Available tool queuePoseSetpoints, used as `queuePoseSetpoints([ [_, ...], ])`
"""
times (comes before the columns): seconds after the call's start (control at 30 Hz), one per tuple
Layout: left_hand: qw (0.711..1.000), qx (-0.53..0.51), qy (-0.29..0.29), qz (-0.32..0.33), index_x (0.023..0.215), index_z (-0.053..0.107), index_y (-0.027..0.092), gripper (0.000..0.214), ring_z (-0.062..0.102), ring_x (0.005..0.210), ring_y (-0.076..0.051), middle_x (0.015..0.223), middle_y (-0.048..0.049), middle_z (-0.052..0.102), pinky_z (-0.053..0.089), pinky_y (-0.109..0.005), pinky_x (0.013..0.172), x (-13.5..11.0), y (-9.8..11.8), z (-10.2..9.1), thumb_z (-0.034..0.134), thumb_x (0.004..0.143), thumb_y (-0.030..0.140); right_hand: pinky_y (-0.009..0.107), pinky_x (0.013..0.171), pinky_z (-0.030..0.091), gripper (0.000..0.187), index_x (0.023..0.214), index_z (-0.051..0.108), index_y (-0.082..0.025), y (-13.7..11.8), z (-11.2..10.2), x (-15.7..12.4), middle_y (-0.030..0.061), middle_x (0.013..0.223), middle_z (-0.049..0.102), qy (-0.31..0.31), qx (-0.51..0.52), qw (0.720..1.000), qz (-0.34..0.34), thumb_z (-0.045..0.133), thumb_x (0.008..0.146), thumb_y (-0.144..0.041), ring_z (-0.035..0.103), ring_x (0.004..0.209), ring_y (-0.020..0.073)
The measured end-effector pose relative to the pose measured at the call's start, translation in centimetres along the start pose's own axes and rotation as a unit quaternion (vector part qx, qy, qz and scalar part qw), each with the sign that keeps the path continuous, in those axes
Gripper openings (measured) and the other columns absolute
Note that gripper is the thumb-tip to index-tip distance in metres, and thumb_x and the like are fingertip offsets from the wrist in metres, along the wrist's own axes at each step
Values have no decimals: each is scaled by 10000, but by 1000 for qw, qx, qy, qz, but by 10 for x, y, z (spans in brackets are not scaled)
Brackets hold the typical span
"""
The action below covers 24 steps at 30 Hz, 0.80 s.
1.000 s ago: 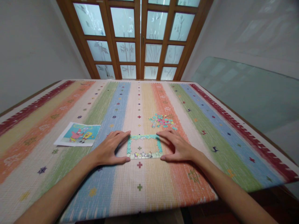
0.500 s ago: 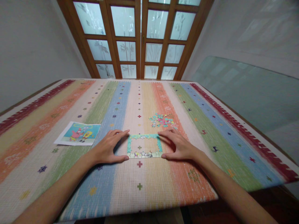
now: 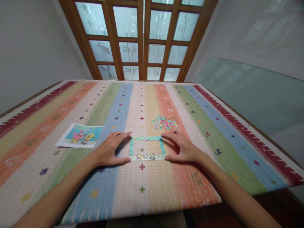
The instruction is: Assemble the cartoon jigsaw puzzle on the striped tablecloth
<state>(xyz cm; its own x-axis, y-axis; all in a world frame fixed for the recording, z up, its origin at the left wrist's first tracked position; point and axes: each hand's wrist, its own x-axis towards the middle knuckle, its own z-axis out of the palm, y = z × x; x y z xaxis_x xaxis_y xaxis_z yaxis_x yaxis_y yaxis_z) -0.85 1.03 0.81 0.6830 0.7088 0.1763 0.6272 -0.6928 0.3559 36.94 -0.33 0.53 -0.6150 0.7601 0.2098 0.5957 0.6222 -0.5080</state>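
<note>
A rectangular jigsaw puzzle border (image 3: 147, 157), joined from turquoise and pale edge pieces, lies flat on the striped tablecloth (image 3: 152, 183), which shows through its hollow middle. At its left end is my left hand (image 3: 109, 148), thumb at the near corner and fingertips at the far one. My right hand (image 3: 181, 147) brackets the right end in the same way, thumb and fingers at the two corners. Both hands hold the border between them from its sides. Just beyond it is a loose pile of puzzle pieces (image 3: 163, 122), turquoise, pink and yellow.
Left of my left hand lies a printed cartoon picture (image 3: 82, 136) on white paper, slightly creased. The table's near edge runs below my forearms. A wooden door (image 3: 142, 41) with frosted panes stands behind the table, and a glass panel (image 3: 249, 91) leans at the right wall.
</note>
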Motion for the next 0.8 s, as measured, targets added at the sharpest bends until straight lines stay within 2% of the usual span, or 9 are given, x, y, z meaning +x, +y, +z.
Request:
queuePoseSetpoints([
  [0.8, 1000, -3, -9, 5, 1598, 232, 246, 956, 521, 1261, -353, 1391, -125, 585, 427, -535, 1091, 0, -3, 2, 722, 840, 561, 599, 1043, 472, 755, 1461, 529, -202, 5, 3, -1, 154, 1312, 643, -2, -7, 999, -31, 782, 805, -476, 515, 1234, 368],
])
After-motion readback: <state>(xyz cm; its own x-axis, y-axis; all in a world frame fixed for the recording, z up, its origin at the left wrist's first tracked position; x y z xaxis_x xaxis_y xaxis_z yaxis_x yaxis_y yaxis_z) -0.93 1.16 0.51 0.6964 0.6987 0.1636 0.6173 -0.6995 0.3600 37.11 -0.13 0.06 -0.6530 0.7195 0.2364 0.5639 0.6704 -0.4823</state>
